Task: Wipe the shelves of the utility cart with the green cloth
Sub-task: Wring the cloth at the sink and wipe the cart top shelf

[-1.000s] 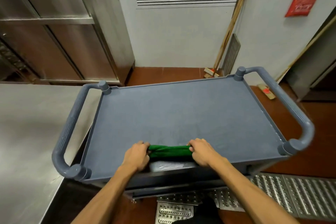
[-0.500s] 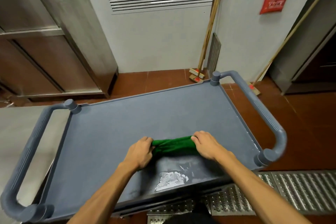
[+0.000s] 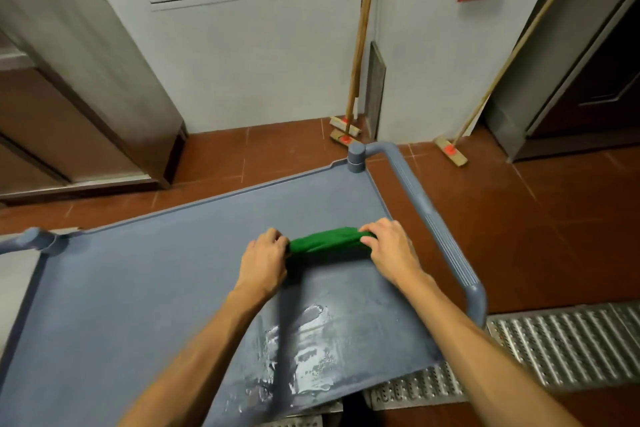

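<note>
The person is leaning over the utility cart's top shelf (image 3: 138,288) with the green cloth (image 3: 325,241) bunched into a long roll lying flat on it. The roll is lying toward the shelf's right edge, about halfway between the near and far edges. The left hand (image 3: 265,262) is gripping the roll's left end with its fingers curled over it. The right hand (image 3: 389,250) is clamping the right end the same way, knuckles up, just beside the raised right rim and the grey handle (image 3: 436,229) above it. A wet, shiny streak (image 3: 311,340) is running from the cloth to the near edge, while the shelf's left side is looking dry and dull.

From where I'm standing, a few things could go wrong. The right hand is working so close to the rim that a push toward the far right corner could knock the knuckles on the handle post. Both arms are bearing forward on the cart; I cannot see its wheels, so if they are free it may be rolling toward the brooms (image 3: 356,80) leaning at the wall. A cloth rolled this tight is covering only a narrow band, so strips could be missed. The lower shelves are out of sight.
</note>
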